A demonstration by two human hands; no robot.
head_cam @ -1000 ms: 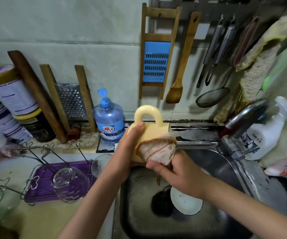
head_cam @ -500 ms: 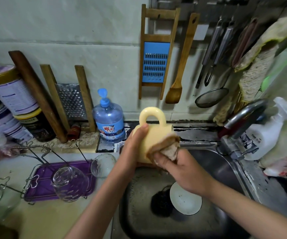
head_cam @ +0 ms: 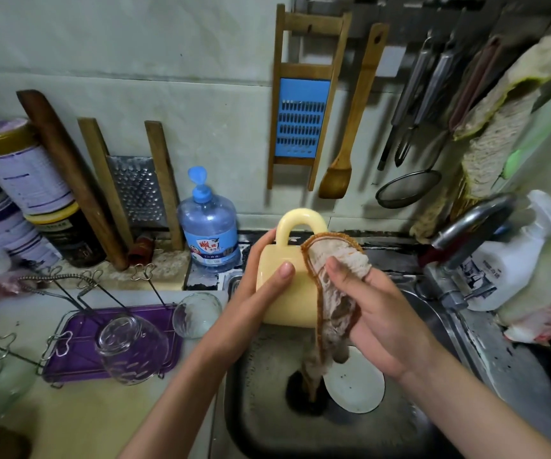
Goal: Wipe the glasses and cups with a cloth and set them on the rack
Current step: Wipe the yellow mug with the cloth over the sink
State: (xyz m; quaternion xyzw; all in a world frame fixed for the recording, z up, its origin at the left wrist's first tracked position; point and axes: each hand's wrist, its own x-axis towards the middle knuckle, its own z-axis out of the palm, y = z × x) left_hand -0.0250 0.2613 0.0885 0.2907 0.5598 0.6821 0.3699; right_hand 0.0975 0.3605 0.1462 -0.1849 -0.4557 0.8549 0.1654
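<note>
The yellow cup (head_cam: 285, 293) is at the centre of the frame, held in the air over the back of the sink (head_cam: 261, 425) with its handle pointing up. Which way its mouth faces cannot be told. The left hand (head_cam: 259, 288) grips the body, its fingers wrapped round the far side and its thumb laid across the near face. The cloth (head_cam: 332, 279) lies against the cup's right side. The right hand (head_cam: 380, 316) pinches it between thumb and curled fingers, and a loose tail hangs down toward the drain.

The step in hand looks like wiping the cup's outside. To do it well, the left hand should likely turn the cup in small steps while the right presses a flat pad of cloth round the wall, under the handle and over the rim. Gathering up the hanging tail would keep it off the plate (head_cam: 357, 389) in the sink below.

At lower left the wire rack (head_cam: 78, 359) stands on the table and already carries 1 upturned glass (head_cam: 128, 349). A second glass (head_cam: 196, 314) lies just beside its right edge. The cup probably belongs on one of the rack's free prongs.
</note>
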